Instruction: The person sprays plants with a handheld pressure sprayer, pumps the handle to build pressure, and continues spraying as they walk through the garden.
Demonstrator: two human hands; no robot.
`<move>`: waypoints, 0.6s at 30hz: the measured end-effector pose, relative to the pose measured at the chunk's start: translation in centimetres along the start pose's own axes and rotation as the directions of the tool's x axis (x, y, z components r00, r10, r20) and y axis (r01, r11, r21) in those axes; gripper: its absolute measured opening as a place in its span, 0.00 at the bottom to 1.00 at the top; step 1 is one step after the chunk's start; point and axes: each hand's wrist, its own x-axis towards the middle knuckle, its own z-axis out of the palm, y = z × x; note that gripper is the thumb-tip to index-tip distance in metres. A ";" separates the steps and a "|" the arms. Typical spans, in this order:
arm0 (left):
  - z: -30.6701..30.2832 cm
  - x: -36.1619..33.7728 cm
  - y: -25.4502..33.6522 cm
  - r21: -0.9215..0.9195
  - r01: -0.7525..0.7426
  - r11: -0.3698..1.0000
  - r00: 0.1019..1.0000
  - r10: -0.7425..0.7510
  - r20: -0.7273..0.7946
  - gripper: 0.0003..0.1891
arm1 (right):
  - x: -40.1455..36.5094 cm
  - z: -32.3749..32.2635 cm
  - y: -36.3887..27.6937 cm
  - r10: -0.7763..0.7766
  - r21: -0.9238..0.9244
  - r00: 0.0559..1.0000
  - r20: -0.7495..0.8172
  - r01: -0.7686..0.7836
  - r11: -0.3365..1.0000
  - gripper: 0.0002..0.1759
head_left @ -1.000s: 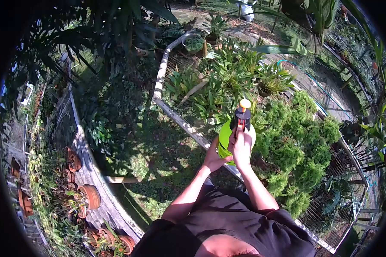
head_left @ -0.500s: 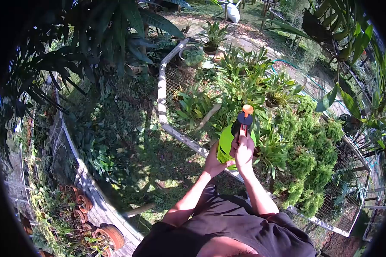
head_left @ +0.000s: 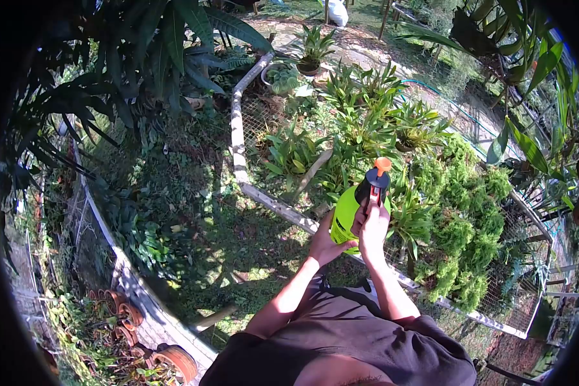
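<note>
Near the pale rail (head_left: pixel 278 208), the green bottle (head_left: pixel 346 215) calls for a steady hold, the grip of the left hand (head_left: pixel 327 244) cupping its lower body and the right hand's (head_left: pixel 373 233) closed below its spray head (head_left: pixel 377 178).

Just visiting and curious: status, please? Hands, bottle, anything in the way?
Left fingers on bottle, low down. Right fingers gripping its black top. Nothing visibly blocking; plants beyond.

The green spray bottle (head_left: pixel 347 209) has shifted slightly to the person's right
</note>
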 end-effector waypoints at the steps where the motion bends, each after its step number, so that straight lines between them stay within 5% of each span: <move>1: 0.0 0.1 0.6 -0.028 -0.001 1.000 1.000 0.001 0.002 0.60 | 0.0 0.1 0.0 -0.009 -0.003 1.000 -0.006 0.009 1.000 0.13; 7: -0.9 -0.4 2.0 -0.065 0.025 0.998 1.000 -0.026 -0.007 0.58 | -0.4 0.1 0.5 -0.038 0.003 0.999 -0.029 0.039 0.999 0.13; 10: -1.9 -0.6 1.6 0.064 0.016 0.998 0.999 -0.019 0.042 0.59 | -0.4 -0.4 1.6 -0.007 0.048 1.000 0.000 0.007 0.999 0.14; 12: -1.8 -1.4 1.6 0.105 0.014 0.994 1.000 -0.016 0.026 0.57 | -0.3 -0.5 3.0 -0.103 -0.208 0.995 0.007 0.103 0.973 0.15; 16: -1.8 -3.3 -1.2 0.170 0.089 0.981 0.996 -0.093 0.015 0.53 | -1.0 -0.8 5.3 -0.195 -0.374 0.979 0.066 0.206 0.904 0.15; 18: -1.8 -3.8 -1.0 0.211 0.088 0.973 0.995 -0.096 0.028 0.52 | -1.0 -1.9 7.1 -0.286 -0.587 0.956 0.069 0.271 0.763 0.14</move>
